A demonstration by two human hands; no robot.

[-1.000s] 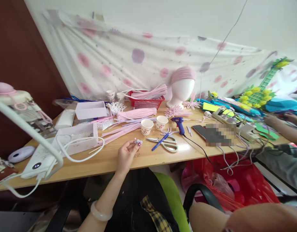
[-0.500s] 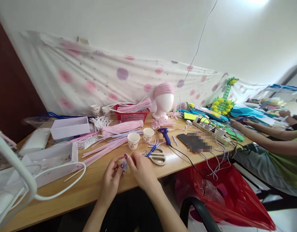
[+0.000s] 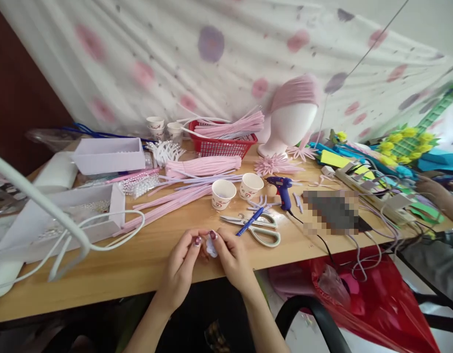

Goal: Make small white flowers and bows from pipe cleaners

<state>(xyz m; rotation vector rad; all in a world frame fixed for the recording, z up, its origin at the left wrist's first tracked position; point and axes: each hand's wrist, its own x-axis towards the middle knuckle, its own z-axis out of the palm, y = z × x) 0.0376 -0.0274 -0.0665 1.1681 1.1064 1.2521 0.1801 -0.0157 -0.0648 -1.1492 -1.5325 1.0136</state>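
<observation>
The right hand (image 3: 235, 255) pinches a small pale petal-like piece (image 3: 211, 247) between thumb and fingers; the left hand (image 3: 178, 264) meets it with thumb against curled fingers, though whether that grip shares the piece I cannot tell. The piece sits on the near left side of the scissors (image 3: 253, 227). The step in hand looks like close fingertip shaping or positioning, so the next move probably calls for a steady, light pinch. A blue pen (image 3: 246, 225) lies across the scissors; just beyond them stand two paper cups (image 3: 223, 200) with red print too small to read surely, and beyond to their right lies a blue glue gun (image 3: 283, 191), with no legible label.
</observation>
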